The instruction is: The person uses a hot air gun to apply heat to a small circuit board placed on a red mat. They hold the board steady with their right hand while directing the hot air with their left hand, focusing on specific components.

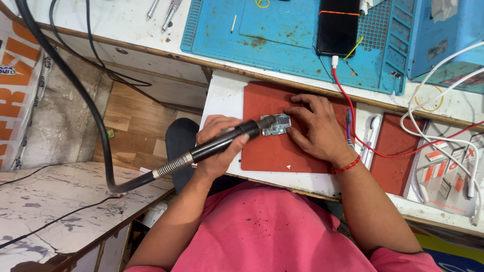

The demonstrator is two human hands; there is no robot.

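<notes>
My left hand (pixel 218 143) grips a black hot-air handpiece (pixel 222 142) whose metal nozzle points right at a small green circuit board (pixel 277 125). The board lies on a dark red mat (pixel 267 151) on a pull-out white shelf. My right hand (pixel 317 128) rests flat on the mat beside the board, its fingers pressing on the board's right edge. A red thread bracelet circles that wrist. The handpiece's spring collar and thick black hose (pixel 75 85) run off left and upward.
A blue work mat (pixel 282 25) on the bench above holds a black phone (pixel 338 25) with a red cable (pixel 353 126). White cables (pixel 443 136), a second red mat (pixel 396 156), tweezers (pixel 169 12) and small packets (pixel 443 176) lie around. Wooden floor at left.
</notes>
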